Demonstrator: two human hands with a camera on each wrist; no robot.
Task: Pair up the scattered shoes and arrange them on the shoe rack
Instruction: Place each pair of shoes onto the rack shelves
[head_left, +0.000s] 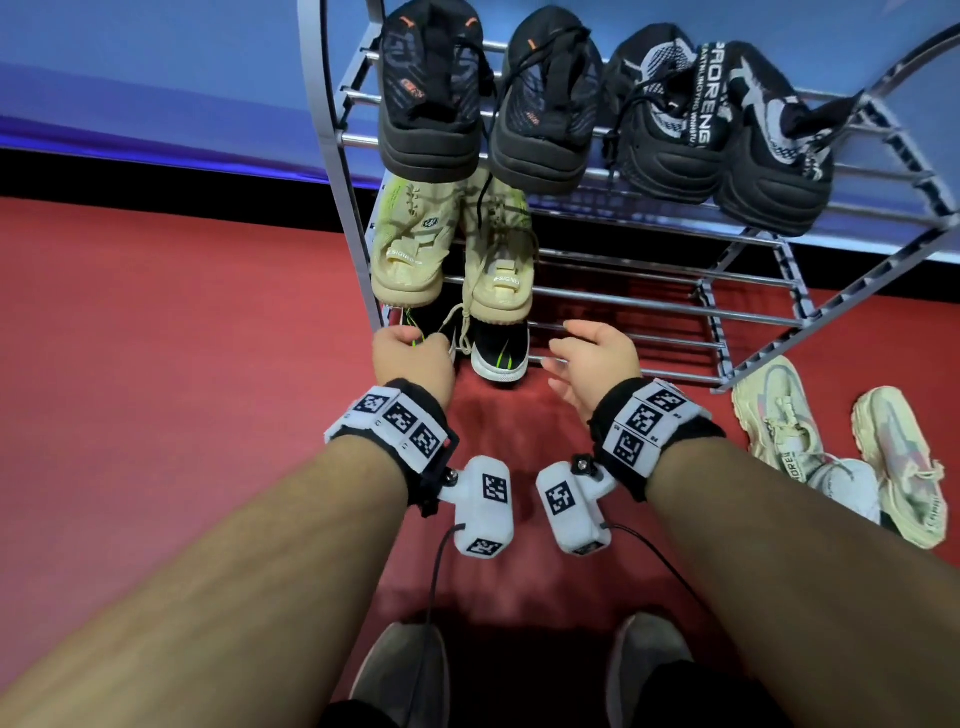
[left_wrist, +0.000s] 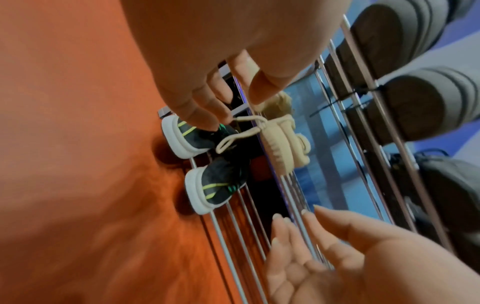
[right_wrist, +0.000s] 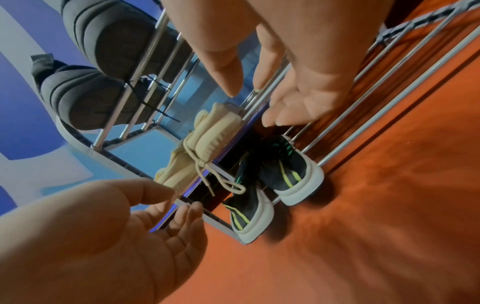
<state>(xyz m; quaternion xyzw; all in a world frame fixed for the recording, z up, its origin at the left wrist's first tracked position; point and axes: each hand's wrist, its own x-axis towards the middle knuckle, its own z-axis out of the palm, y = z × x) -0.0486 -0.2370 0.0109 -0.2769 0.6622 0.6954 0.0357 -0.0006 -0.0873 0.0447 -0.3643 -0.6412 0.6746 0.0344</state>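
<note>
The grey metal shoe rack (head_left: 649, 305) has three tiers. At the left end of its bottom tier stands a pair of black shoes with green stripes and white soles (head_left: 501, 352) (left_wrist: 215, 185) (right_wrist: 291, 170). My left hand (head_left: 413, 353) (right_wrist: 155, 216) hovers at the heel of the left shoe, fingers relaxed, holding nothing. My right hand (head_left: 587, 358) (left_wrist: 311, 246) is open, palm inward, over the bare bottom bars just right of the pair. A cream pair (head_left: 779, 426) lies on the floor at the rack's right foot.
A beige pair (head_left: 410, 244) sits on the middle tier, one lace (head_left: 462, 322) dangling over the black shoes. Two black pairs (head_left: 545, 98) fill the top tier. The right parts of the middle and bottom tiers hold no shoes. My own feet (head_left: 405, 670) stand on the red carpet.
</note>
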